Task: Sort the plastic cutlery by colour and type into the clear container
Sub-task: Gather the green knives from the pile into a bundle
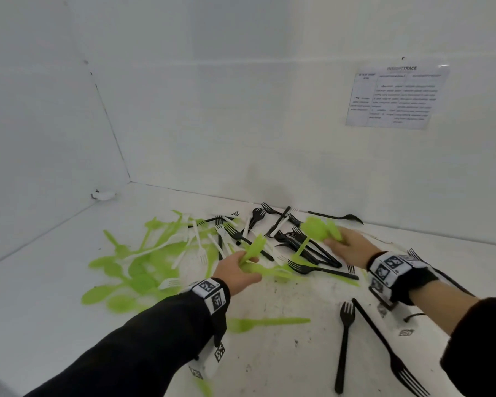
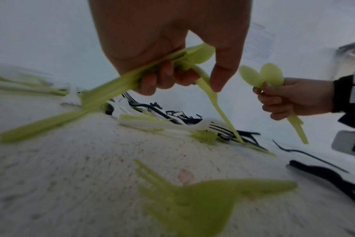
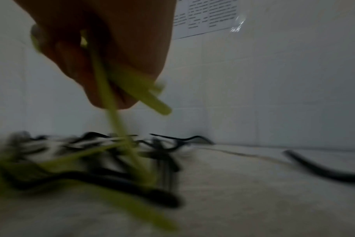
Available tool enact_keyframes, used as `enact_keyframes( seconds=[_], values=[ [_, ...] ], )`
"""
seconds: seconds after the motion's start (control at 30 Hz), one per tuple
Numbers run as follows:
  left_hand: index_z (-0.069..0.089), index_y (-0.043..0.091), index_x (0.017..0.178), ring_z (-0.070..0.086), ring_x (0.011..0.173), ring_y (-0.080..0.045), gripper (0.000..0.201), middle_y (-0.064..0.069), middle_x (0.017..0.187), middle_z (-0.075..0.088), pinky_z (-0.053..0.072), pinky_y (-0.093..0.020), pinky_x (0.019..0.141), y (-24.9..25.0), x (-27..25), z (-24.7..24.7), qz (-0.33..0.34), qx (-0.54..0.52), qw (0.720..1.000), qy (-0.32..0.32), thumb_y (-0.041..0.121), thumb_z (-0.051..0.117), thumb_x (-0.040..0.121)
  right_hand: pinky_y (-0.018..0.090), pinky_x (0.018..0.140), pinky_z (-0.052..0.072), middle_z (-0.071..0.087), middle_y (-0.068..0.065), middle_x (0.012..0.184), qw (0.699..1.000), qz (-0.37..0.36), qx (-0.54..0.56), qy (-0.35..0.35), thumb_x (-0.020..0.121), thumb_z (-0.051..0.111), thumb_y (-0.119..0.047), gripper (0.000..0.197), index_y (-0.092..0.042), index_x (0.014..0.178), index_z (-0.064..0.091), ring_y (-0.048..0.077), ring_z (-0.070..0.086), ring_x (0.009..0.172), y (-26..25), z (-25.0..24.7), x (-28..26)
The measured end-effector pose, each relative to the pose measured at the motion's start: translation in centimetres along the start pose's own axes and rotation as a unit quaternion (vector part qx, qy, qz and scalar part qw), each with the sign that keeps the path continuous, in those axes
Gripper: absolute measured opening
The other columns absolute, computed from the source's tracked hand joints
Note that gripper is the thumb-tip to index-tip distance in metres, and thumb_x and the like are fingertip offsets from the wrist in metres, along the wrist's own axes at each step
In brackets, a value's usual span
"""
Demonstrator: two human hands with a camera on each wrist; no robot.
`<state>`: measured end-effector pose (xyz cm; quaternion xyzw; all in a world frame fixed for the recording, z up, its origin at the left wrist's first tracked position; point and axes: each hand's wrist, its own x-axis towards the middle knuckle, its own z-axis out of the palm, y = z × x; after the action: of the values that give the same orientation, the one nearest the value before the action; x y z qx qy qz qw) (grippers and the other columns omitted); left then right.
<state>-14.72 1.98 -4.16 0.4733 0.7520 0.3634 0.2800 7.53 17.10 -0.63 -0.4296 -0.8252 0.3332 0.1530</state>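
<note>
Head view: a tangled heap of green, white and black plastic cutlery [image 1: 235,242] lies on the scuffed white surface [image 1: 298,353] near the back wall. At the near edge of the heap, the left hand [image 1: 238,270] grips a bunch of lime-green plastic spoons [image 1: 254,247]. At the heap's right edge, the right hand [image 1: 348,246] holds two lime-green spoons [image 1: 317,229], bowls raised. Two black plastic forks [image 1: 345,339] lie apart, nearer than the heap. A printed paper sheet [image 1: 395,96] hangs on the wall above the heap.

Left wrist view: the left hand's fingers [image 2: 152,80] curl round several green handles, one spoon's handle slanting down to the heap; the forefinger points down, straight. The right hand's fingers [image 2: 274,99] wrap two spoon handles.

Right wrist view: blurred; curled fingers [image 3: 103,69] clasp green handles above the heap.
</note>
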Motion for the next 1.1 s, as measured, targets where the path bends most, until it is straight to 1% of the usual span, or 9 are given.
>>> enact_keyframes(
  seconds=[0.1, 0.27, 0.47, 0.63, 0.77, 0.83, 0.93, 1.03, 1.1],
  values=[
    [0.064, 0.022, 0.098, 0.060, 0.086, -0.014, 0.022, 0.003, 0.090, 0.062, 0.047, -0.022, 0.079, -0.2, -0.3, -0.8, 0.004, -0.084, 0.996, 0.005, 0.021, 0.074, 0.079, 0.017, 0.043, 0.035, 0.045, -0.006, 0.059, 0.990, 0.016, 0.108, -0.089, 0.092, 0.057, -0.029, 0.017, -0.020, 0.080, 0.049, 0.005, 0.040, 0.043, -3.3, 3.5, 0.2],
    [0.062, 0.015, 0.087, 0.039, 0.050, -0.008, 0.011, 0.005, 0.062, 0.045, 0.033, -0.016, 0.046, 0.0, -0.9, -2.2, -0.043, -0.249, 0.966, 0.049, 0.023, 0.068, 0.084, 0.019, 0.068, 0.048, 0.059, -0.015, 0.089, 0.988, -0.061, 0.066, -0.129, 0.073, 0.078, -0.033, 0.036, -0.023, 0.102, 0.059, 0.008, 0.058, 0.082, -7.0, 8.5, 0.4],
    [0.052, 0.015, 0.076, 0.027, 0.038, -0.006, 0.020, 0.000, 0.064, 0.040, 0.023, -0.017, 0.038, -1.0, -1.4, -4.5, -0.077, -0.329, 0.937, 0.085, 0.025, 0.066, 0.086, 0.025, 0.076, 0.038, 0.055, -0.005, 0.079, 0.986, -0.109, -0.002, -0.128, 0.086, 0.063, -0.023, 0.009, -0.021, 0.082, 0.056, 0.012, 0.049, 0.077, -9.7, 11.1, 1.7],
    [0.057, 0.021, 0.081, 0.039, 0.057, -0.014, 0.034, -0.001, 0.077, 0.052, 0.041, -0.029, 0.059, -2.3, -1.7, -6.5, -0.090, -0.197, 0.966, 0.138, 0.046, 0.040, 0.096, 0.022, 0.062, 0.035, 0.052, -0.006, 0.072, 0.997, -0.041, -0.007, -0.072, 0.096, 0.046, -0.027, 0.020, -0.017, 0.079, 0.054, 0.012, 0.048, 0.066, -10.4, 10.7, 3.7],
    [0.057, 0.009, 0.119, 0.051, 0.117, -0.027, 0.047, -0.010, 0.125, 0.058, 0.035, -0.033, 0.099, -3.9, -2.2, -8.9, -0.103, -0.077, 0.977, 0.168, 0.046, 0.038, 0.097, 0.027, 0.064, 0.037, 0.050, 0.003, 0.069, 0.999, 0.026, 0.008, -0.036, 0.099, 0.041, -0.030, 0.034, -0.010, 0.073, 0.048, 0.020, 0.047, 0.067, -9.7, 10.7, 5.1],
    [0.051, 0.013, 0.128, 0.048, 0.122, -0.027, 0.040, -0.006, 0.124, 0.056, 0.034, -0.030, 0.098, -4.5, -2.8, -10.3, -0.116, -0.057, 0.976, 0.177, 0.037, 0.042, 0.098, 0.025, 0.053, 0.041, 0.050, 0.003, 0.068, 0.994, 0.064, 0.068, -0.053, 0.100, 0.039, -0.024, 0.026, -0.007, 0.082, 0.046, 0.018, 0.049, 0.055, -9.5, 11.4, 5.8],
    [0.052, 0.020, 0.088, 0.051, 0.090, -0.027, 0.013, -0.005, 0.084, 0.057, 0.039, -0.033, 0.081, -6.5, -3.4, -12.1, -0.129, 0.007, 0.975, 0.180, 0.024, 0.042, 0.095, 0.025, 0.048, 0.040, 0.049, 0.003, 0.077, 0.989, 0.101, 0.097, -0.038, 0.096, 0.044, -0.020, 0.015, -0.005, 0.099, 0.041, 0.019, 0.048, 0.057, -9.9, 12.4, 6.2],
    [0.056, 0.009, 0.110, 0.057, 0.096, -0.033, 0.024, -0.017, 0.102, 0.062, 0.043, -0.034, 0.080, -8.8, -4.0, -13.3, -0.145, 0.102, 0.971, 0.159, 0.021, 0.042, 0.095, 0.024, 0.059, 0.036, 0.050, 0.005, 0.083, 0.996, 0.075, -0.027, -0.040, 0.088, 0.060, -0.029, 0.020, -0.012, 0.093, 0.050, 0.022, 0.049, 0.078, -10.8, 13.2, 5.9],
    [0.055, 0.007, 0.115, 0.056, 0.098, -0.032, 0.027, -0.016, 0.105, 0.061, 0.041, -0.030, 0.076, -9.9, -4.3, -13.9, -0.161, 0.153, 0.966, 0.133, 0.019, 0.046, 0.092, 0.019, 0.050, 0.032, 0.048, 0.003, 0.075, 0.992, 0.036, -0.080, -0.086, 0.090, 0.057, -0.026, 0.020, -0.015, 0.075, 0.050, 0.019, 0.047, 0.067, -12.1, 13.9, 5.4]
  ],
)
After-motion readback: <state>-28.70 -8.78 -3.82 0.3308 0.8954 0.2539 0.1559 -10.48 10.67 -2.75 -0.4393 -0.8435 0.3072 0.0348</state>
